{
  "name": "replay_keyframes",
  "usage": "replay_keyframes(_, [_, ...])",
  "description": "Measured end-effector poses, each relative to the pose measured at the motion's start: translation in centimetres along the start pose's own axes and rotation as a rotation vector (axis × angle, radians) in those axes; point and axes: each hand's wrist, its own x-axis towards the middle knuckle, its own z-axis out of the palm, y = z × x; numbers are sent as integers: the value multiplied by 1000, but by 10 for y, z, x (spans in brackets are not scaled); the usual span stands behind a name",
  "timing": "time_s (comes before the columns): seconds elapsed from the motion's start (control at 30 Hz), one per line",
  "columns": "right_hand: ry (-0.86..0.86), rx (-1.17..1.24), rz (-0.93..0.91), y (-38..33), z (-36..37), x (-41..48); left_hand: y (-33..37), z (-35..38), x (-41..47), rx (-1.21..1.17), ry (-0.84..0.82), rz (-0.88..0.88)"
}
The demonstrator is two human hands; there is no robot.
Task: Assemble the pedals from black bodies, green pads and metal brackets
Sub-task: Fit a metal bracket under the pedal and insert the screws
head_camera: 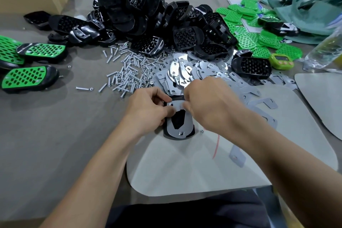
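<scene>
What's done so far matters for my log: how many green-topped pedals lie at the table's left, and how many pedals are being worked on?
Green-topped pedals at left: 3
Pedal being assembled: 1
Total: 4

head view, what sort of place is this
Probably a small factory assembly bench: a heap of identical black pedal bodies, loose piles of screws and metal brackets beside it, and finished green-padded pedals set aside at the left.
</scene>
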Motion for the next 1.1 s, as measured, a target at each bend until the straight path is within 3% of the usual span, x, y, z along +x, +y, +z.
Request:
replay_keyframes(0.2, [-50, -75, -125, -13, -13, -9, 0, 1, -1, -37, -4, -28])
replay_keyframes(0.3, [-16, 6, -229, -2, -5, -8, 1, 1, 0, -37, -6, -22])
replay_keyframes(0.47, [22, 322, 5, 22, -1, 0, 0, 0, -1, -42, -13, -3])
replay_keyframes(0.77, [17, 219, 4, 10, 5, 0, 1, 0, -1, -6, -3, -3])
replay_keyframes(0.97, [21, 400, 66, 18, -1, -2, 1, 0, -2, -22, -3, -9])
replay_keyframes(1.1, [70, 201, 80, 8, 2, -6, 1, 0, -1, -9, 0, 0])
